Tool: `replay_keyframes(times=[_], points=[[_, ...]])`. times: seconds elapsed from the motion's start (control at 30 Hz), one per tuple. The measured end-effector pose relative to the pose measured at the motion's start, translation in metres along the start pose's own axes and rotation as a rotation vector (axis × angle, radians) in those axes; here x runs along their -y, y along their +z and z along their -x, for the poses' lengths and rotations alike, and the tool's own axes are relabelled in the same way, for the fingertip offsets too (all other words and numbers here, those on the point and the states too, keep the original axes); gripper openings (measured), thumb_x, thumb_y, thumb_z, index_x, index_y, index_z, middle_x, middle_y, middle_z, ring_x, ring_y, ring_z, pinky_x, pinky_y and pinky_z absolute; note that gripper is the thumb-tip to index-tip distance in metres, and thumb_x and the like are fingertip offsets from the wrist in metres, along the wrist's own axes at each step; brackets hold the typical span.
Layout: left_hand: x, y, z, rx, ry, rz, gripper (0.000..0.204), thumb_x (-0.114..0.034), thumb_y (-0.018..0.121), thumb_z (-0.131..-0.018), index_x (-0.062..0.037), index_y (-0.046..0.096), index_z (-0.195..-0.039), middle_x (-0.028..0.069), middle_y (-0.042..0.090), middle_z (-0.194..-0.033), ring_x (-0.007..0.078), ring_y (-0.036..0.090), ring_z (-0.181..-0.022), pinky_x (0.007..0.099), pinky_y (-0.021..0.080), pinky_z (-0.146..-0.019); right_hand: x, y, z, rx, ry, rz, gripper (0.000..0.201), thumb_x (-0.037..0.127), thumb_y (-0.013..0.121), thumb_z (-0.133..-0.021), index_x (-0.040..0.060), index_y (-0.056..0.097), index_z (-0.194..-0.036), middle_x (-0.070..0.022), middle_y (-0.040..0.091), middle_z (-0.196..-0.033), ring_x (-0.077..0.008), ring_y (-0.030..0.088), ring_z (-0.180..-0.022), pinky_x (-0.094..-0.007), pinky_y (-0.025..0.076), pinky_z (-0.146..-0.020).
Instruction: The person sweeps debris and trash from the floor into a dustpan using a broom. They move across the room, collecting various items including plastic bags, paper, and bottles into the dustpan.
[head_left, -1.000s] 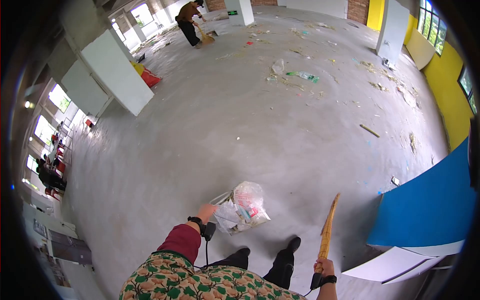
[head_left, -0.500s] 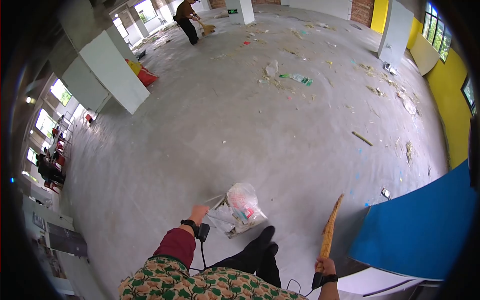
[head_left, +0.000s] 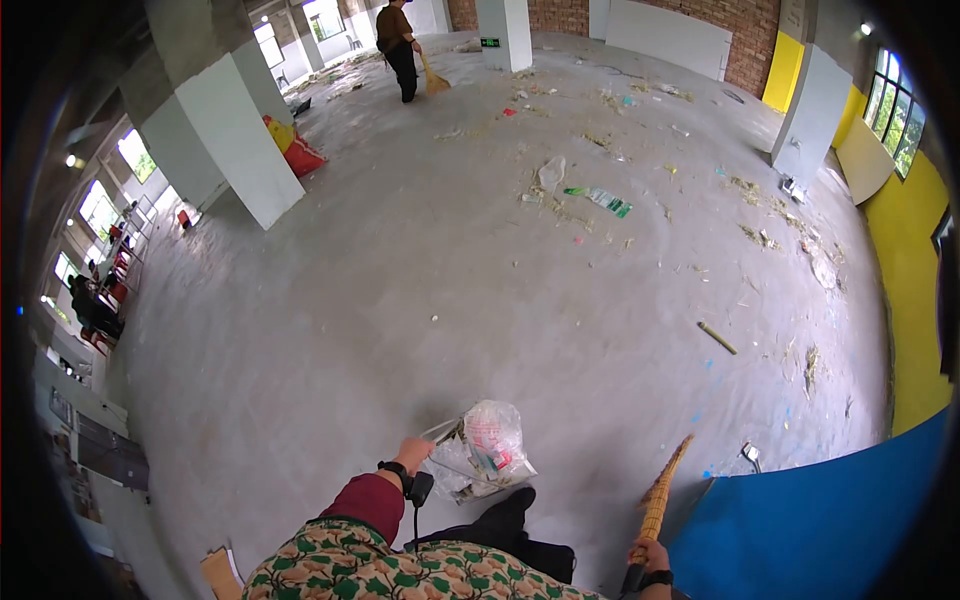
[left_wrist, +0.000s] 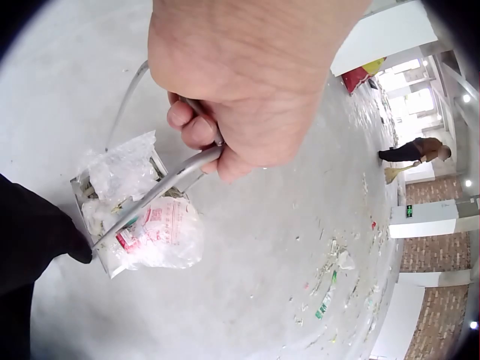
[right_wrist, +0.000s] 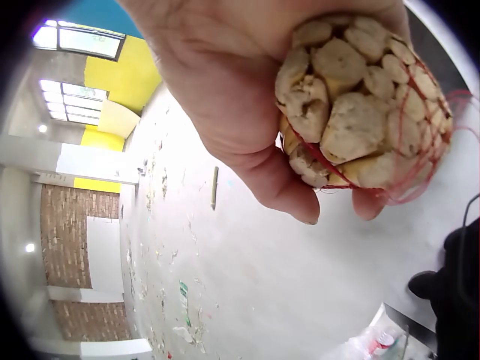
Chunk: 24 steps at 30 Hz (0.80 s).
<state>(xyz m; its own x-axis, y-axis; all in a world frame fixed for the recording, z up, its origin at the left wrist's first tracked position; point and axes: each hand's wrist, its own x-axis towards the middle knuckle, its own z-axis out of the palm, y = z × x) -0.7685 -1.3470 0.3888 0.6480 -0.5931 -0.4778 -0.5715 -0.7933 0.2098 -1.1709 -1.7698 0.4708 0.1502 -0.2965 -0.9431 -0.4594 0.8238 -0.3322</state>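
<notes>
My left hand (head_left: pixel 413 455) grips the thin metal handle (left_wrist: pixel 172 178) of a dustpan, fingers curled round the bar. Below it hangs the dustpan (left_wrist: pixel 110 264), filled with crumpled clear plastic bags (head_left: pixel 495 435), one with red print, and other litter. In the head view the pan is just ahead of my dark shoe. On the right side, my right hand (head_left: pixel 650 555) holds a straw broom (head_left: pixel 655 508) that points forward and tapers. The right wrist view shows its butt end of bundled stalks (right_wrist: pixel 356 127), wrapped in red netting, with thumb and fingers round it.
A green-labelled plastic piece (head_left: pixel 600 200), a clear bag (head_left: pixel 551 174), a stick (head_left: pixel 716 338) and straw scraps litter the grey floor. A blue panel (head_left: pixel 810 520) stands close on the right. Pillars (head_left: pixel 240 140) rise ahead. Another person (head_left: pixel 398 50) stands far off with a broom (head_left: pixel 435 80).
The head view has shifted, so the floor litter sits lower in it. My feet have stepped. Both hands keep their holds. The far person, bent over before, now stands more upright.
</notes>
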Motion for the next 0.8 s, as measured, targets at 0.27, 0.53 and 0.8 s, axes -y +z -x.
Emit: replay_keyframes(times=[0.27, 0.53, 0.8], points=[[-0.058, -0.032, -0.016, -0.124, -0.511, 0.860, 0.013, -0.015, 0.057, -0.058, -0.0106, 0.052, -0.069, 0.0123, 0.055, -0.064, 0.0276, 0.055, -0.063, 0.0366, 0.041, -0.053, 0.046, -0.065, -0.058, 0.165, -0.088, -0.016, 0.020, 0.007, 0.047, -0.070, -0.0014, 0.039, -0.087, -0.0165, 0.049, -0.054, -0.0302, 0.050, -0.043, -0.0380, 0.044, -0.040], [-0.084, -0.066, -0.012, -0.303, -0.149, 0.341, 0.013, -0.016, 0.052, -0.062, -0.0071, 0.049, -0.054, 0.0107, 0.049, -0.052, 0.0246, 0.048, -0.048, 0.0365, 0.036, -0.046, 0.092, -0.075, -0.020, 0.090, -0.122, -0.004, 0.020, 0.012, 0.053, -0.067, 0.0037, 0.045, -0.083, -0.0082, 0.049, -0.058, -0.0188, 0.050, -0.044, -0.0297, 0.042, -0.037], [-0.107, -0.085, -0.045, -0.204, -0.526, 1.006, 0.019, -0.014, 0.054, -0.061, -0.0050, 0.045, -0.046, 0.0013, 0.037, -0.041, 0.0103, 0.033, -0.036, 0.0268, 0.024, -0.035, 0.068, -0.075, -0.046, 0.121, 0.022, -0.249, 0.016, 0.012, 0.051, -0.071, 0.0051, 0.043, -0.083, -0.0082, 0.047, -0.060, -0.0208, 0.051, -0.049, -0.0332, 0.044, -0.042]])
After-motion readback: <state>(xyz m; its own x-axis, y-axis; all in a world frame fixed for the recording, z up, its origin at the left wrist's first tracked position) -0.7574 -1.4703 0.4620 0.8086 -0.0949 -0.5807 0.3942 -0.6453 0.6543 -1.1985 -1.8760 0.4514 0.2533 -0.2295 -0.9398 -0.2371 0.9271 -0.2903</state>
